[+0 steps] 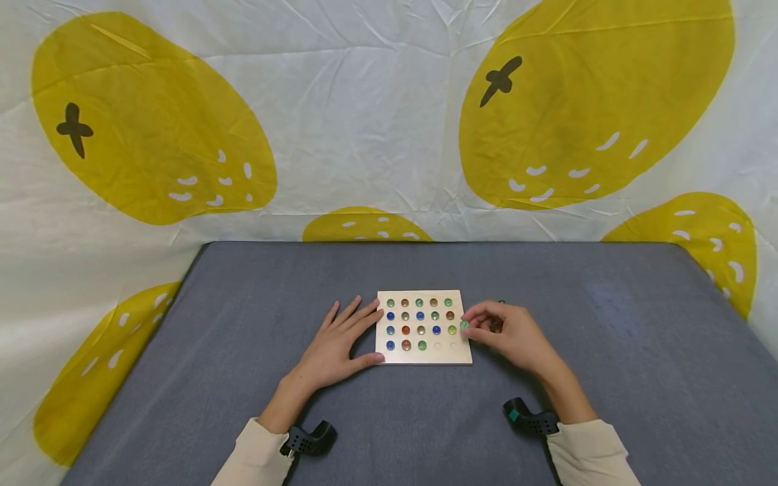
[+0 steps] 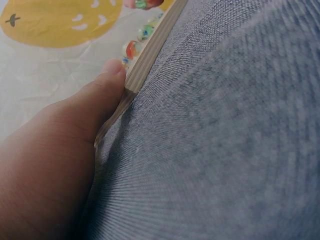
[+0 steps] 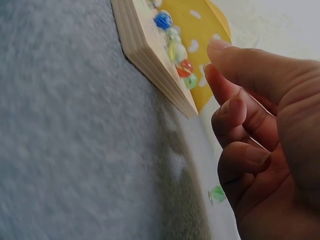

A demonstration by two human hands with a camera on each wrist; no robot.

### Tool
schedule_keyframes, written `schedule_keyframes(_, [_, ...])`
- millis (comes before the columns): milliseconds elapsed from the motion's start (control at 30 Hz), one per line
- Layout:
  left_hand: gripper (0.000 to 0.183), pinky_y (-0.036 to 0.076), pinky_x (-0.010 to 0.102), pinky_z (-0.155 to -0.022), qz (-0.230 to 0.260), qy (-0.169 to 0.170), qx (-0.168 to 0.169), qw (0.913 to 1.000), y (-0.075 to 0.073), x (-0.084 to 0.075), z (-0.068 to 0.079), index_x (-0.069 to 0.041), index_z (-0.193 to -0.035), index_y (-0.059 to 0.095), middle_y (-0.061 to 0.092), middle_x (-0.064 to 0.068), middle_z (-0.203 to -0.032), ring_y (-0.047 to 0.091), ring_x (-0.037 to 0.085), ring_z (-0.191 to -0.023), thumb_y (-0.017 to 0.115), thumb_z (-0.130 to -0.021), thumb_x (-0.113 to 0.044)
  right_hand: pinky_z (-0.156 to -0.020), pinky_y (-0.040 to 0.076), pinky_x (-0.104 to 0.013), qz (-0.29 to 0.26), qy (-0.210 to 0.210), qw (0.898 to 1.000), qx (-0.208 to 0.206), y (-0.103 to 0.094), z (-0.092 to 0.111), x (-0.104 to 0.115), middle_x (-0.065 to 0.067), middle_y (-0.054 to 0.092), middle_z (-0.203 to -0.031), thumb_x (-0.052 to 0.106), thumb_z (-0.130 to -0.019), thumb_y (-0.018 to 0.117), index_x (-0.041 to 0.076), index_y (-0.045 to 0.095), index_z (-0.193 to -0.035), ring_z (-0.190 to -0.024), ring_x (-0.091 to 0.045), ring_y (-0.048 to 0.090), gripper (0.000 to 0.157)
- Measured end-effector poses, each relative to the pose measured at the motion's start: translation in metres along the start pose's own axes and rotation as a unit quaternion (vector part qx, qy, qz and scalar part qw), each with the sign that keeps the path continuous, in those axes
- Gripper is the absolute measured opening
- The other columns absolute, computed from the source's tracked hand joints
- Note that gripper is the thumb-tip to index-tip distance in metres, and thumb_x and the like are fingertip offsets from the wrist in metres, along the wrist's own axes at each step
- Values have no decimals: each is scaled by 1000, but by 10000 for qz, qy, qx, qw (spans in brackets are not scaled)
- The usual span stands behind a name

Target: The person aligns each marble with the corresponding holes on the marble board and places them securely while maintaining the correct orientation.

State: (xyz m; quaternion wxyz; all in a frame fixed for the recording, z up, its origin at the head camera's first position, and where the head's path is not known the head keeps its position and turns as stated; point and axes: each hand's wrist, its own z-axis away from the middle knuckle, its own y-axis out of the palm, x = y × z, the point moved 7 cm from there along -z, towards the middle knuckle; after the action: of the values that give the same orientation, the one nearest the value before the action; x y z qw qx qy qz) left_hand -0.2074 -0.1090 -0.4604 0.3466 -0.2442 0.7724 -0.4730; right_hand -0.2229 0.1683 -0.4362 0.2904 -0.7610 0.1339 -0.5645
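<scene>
A pale wooden board point(image 1: 430, 358) lies flat on the cloth with rows of coloured glass marbles set in it, among them a blue marble point(image 1: 436, 330) and a red marble point(image 1: 406, 330). Two hollows in its front row, toward the right, show bare wood. My left hand point(image 1: 333, 347) is spread, its fingertips and thumb touching the board's left edge; the left wrist view shows the thumb point(image 2: 107, 82) against the side. Over the right edge, my right hand point(image 1: 510, 332) pinches a green marble point(image 1: 464, 325) between thumb and fingertips. In the right wrist view that marble is hidden.
Another green marble point(image 3: 216, 195) lies on the table beyond my right hand, mostly covered by it in the head view. Grey cloth point(image 1: 638, 378) covers the table. A white sheet point(image 1: 371, 121) with yellow shapes hangs behind the far edge.
</scene>
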Motion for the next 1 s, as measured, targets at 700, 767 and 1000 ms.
schedule_keyframes(700, [76,7,53,-114,-25,1,4,10000,1,2,0,-20,-149,38,29,-2,-155,19,27,-143,53,-88,-63,-54,45,-24,-317,-248,9983,432,21,-2,13,5,62,-75,20,-82,78,16,71,-93,-64,-12,54,13])
schedule_keyframes(767, [76,7,53,-114,-25,-4,-4,10000,2,2,0,-21,-149,38,29,-2,-155,19,27,-143,53,-88,-63,-53,44,-24,-290,-303,9980,472,22,-2,14,5,62,-75,19,-82,78,17,71,-92,-63,-12,54,13])
schedule_keyframes(1000, [76,7,53,-114,-34,2,-40,10000,2,2,0,-20,-149,38,29,-3,-155,19,27,-143,54,-88,-63,-54,45,-24,-97,-650,9961,587,26,-1,20,8,60,-74,17,-82,78,18,70,-91,-62,-9,53,12])
